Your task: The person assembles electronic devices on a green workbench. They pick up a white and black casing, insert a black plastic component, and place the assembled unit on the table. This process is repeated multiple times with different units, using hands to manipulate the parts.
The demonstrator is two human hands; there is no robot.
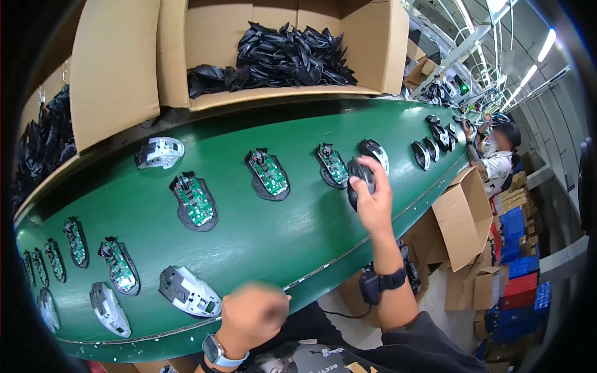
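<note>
Over the right half of the green belt, my right hand [374, 198] is closed around a black computer mouse [360, 180], thumb and fingers on its sides. Right beside it lie a mouse base with an exposed green circuit board [333, 165] and a grey-and-black mouse shell [375, 153]. My left hand [254, 314] is at the belt's near edge; blur covers its fingers, and whether it holds anything is hidden. Nearest to it is a light grey mouse shell [189, 291]. Two more circuit-board bases [194, 202] lie across the middle.
A large cardboard box [273, 99] of black plastic parts stands behind the belt [280, 236]. More bases and shells line the left end; black mice [439, 133] lie far right. A co-worker [497, 155] sits there. Open cartons [463, 217] stand right of the belt.
</note>
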